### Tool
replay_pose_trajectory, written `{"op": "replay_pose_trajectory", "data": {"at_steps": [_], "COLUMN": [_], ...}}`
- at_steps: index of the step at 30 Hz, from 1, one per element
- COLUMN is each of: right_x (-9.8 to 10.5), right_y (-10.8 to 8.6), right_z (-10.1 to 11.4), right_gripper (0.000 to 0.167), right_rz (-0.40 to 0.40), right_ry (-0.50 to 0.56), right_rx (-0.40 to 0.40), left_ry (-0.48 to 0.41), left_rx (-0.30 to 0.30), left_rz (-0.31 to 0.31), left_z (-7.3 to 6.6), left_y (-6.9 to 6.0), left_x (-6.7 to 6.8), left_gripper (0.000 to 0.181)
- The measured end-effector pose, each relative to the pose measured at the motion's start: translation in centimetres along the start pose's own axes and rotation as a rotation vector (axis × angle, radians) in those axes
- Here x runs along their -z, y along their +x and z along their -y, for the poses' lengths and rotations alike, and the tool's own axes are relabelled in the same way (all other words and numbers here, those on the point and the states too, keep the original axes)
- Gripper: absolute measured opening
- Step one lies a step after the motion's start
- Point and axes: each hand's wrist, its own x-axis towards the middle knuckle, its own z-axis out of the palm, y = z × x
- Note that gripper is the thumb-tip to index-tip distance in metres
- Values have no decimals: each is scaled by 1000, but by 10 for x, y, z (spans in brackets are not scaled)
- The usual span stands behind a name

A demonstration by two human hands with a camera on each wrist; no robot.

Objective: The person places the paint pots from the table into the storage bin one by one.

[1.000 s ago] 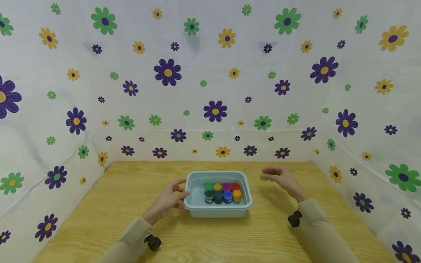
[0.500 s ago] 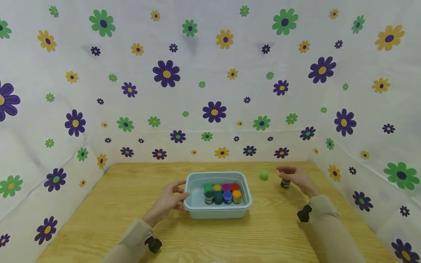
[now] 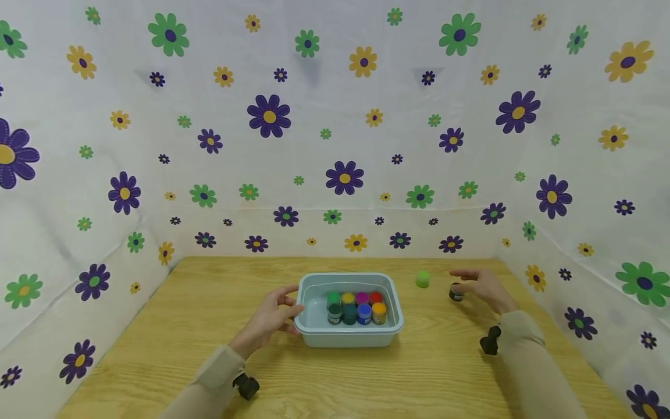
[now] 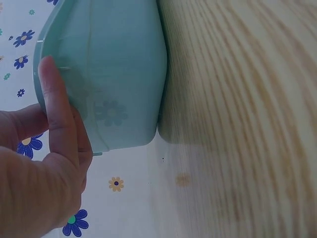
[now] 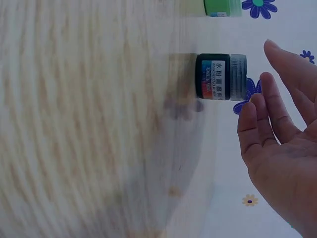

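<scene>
My left hand (image 3: 267,317) grips the left rim of a light blue plastic basin (image 3: 350,338), thumb over the edge. In the left wrist view its fingers lie along the outside of the basin (image 4: 124,74). Several small paint jars (image 3: 348,314) stand in two rows inside the basin. To the right, my right hand (image 3: 485,289) hovers beside a black paint jar (image 3: 455,294) on the table. The right wrist view shows the fingers loosely bent and apart from that black jar (image 5: 213,77), which has a clear lid. A light green paint jar (image 3: 423,279) stands left of it.
The wooden table (image 3: 335,384) carries the basin near its middle. A white flowered sheet (image 3: 335,145) hangs behind the table and along both sides.
My right hand has left the light green jar standing on the table and moved right to the black jar. My left hand and the basin stay in place.
</scene>
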Motion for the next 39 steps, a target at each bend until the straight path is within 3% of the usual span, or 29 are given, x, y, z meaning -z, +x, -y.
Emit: {"op": "replay_pose_trajectory", "data": {"at_steps": [6,12,15,22,28,39], "right_x": [0,0,-1,-4,-4,-6], "right_y": [0,0,1,3,5,0], "right_z": [-9,-16,-19,-24,-28,-9], "right_gripper": [55,58,57,55,57,66], "right_rz": [36,71,64,35,31,72], "right_ry": [35,21,1,-40,-63,19], "right_rx": [54,31,1,37,11,-18], "left_ry": [-1,4,8,3,-1,-6], "left_rx": [9,11,13,18,22,10], "left_rz": [-1,-4,-5,-7,3,14], "left_z": [0,-3,-3,-2,-1,-3], "left_y": [0,-1,-1,-1,-1,-1], "left_x": [0,-1,-1,0,0,1], "left_gripper": [56,56,56,56,56,57]}}
